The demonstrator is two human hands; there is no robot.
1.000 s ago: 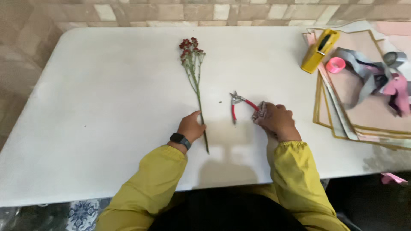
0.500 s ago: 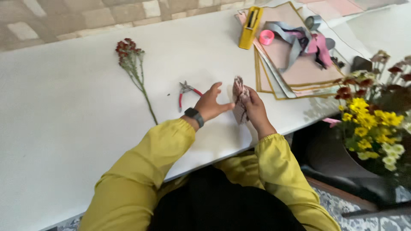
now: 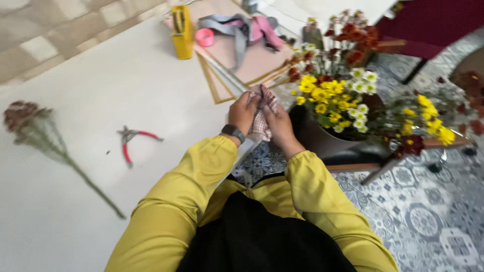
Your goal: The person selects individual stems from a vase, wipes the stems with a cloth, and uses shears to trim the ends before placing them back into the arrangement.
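Change: half a second ago both hands were at the table's edge near the pliers; now the view has swung right and they are off the table, beside the flowers.
Left hand: fingers closed on the checked cloth.
Right hand: clasps the same cloth from the other side.
Cloth: bunched between both hands, just past the white table edge.
Nearby: red-handled pliers and a dried flower stem lie on the table; a pot of yellow and white flowers stands just right of the hands.
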